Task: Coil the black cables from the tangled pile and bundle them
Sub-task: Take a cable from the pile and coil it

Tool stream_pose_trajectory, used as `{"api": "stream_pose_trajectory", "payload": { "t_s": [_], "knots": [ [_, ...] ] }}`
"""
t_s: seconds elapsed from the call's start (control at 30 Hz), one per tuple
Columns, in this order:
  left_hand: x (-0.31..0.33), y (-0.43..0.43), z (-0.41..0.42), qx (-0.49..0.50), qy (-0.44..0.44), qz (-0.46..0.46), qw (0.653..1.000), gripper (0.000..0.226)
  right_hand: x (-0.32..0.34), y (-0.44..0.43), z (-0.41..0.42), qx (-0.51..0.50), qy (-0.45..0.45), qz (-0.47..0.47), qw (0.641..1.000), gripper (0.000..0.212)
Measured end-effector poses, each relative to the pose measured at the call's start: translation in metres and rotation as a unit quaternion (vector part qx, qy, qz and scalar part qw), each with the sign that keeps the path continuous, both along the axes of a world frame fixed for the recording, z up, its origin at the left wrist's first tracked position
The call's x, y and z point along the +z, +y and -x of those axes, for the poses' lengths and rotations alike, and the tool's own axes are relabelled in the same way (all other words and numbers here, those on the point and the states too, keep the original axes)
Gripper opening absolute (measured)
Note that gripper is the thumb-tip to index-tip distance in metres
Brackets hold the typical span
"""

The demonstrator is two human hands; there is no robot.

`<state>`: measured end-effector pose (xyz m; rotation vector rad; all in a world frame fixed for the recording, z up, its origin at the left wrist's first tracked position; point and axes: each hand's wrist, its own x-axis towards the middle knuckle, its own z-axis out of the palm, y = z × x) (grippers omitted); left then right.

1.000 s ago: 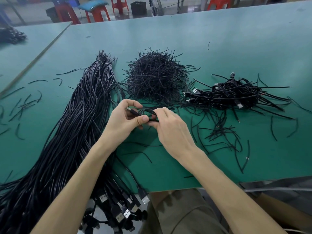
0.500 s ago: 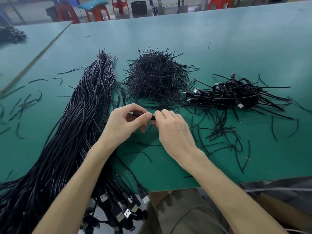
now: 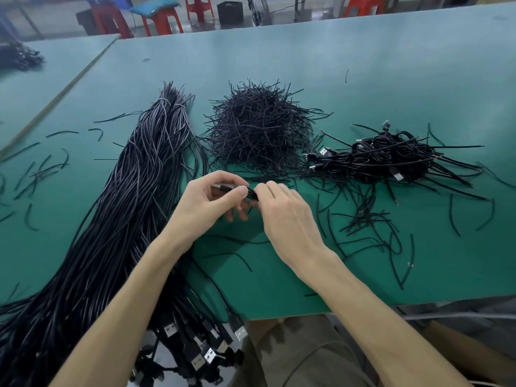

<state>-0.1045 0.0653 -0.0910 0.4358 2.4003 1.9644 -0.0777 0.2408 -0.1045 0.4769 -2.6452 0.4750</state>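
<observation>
Two hands met over the green table [image 3: 363, 65], a short way in from its near edge. The left hand [image 3: 206, 202] pinched a small coiled cable [image 3: 251, 192] between thumb and forefinger, with its remaining fingers curled underneath. The right hand [image 3: 284, 216] gripped the same coil from the opposite side, fingertips pressed together on it and thumb hidden. Whether the coil touched the table surface could not be told. To the left lay a long cable bundle [image 3: 134, 196], running from mid-table to the near edge, where its USB plugs [image 3: 195, 339] hung over the rim. Just behind the hands sat a tie pile [image 3: 259, 127] of short black pieces. To the right of that pile lay a heap of coiled cables [image 3: 391, 157], and loose ties [image 3: 363, 219] were scattered between the heap and the near edge. Further scattered pieces [image 3: 36, 169] lay toward the left side, near a seam in the surface. Open green surface extended from the piles to the far edge, beyond which red stools [image 3: 162, 20] stood. A narrower open strip lay under the forearms.
</observation>
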Motion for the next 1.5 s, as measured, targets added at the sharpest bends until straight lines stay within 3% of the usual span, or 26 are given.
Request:
{"api": "stream_pose_trajectory", "payload": {
  "t_s": [0.5,0.57,0.77,0.87,1.0,1.27,1.4,1.5],
  "knots": [
    [0.002,0.001,-0.003,0.051,0.096,0.064,0.992,0.017,-0.002,0.001,0.002,0.001,0.001,0.006,1.000,0.023],
    [0.001,0.000,-0.004,0.051,0.119,0.111,0.985,0.016,-0.002,0.001,0.001,0.010,-0.004,0.000,1.000,0.019],
    [0.002,0.004,-0.008,0.049,0.225,0.306,0.924,0.035,-0.001,0.000,0.001,0.022,0.012,0.000,1.000,0.013],
    [0.005,0.006,-0.011,0.071,0.297,0.413,0.858,0.042,-0.001,-0.001,0.001,0.024,0.015,-0.004,1.000,0.012],
    [0.007,0.011,-0.015,0.067,0.269,0.488,0.828,0.046,0.000,-0.002,0.001,0.019,0.023,-0.008,1.000,0.012],
    [-0.001,0.011,-0.009,0.056,0.244,0.414,0.875,0.034,-0.001,-0.004,0.002,0.038,0.028,0.012,0.999,0.008],
    [-0.004,0.010,-0.005,0.090,0.208,0.391,0.892,0.037,0.002,-0.003,0.000,0.028,0.014,0.021,0.999,0.024],
    [-0.006,0.011,-0.003,0.093,0.177,0.381,0.903,0.043,0.001,-0.002,0.000,0.030,0.005,0.010,0.999,0.022]
  ]
}}
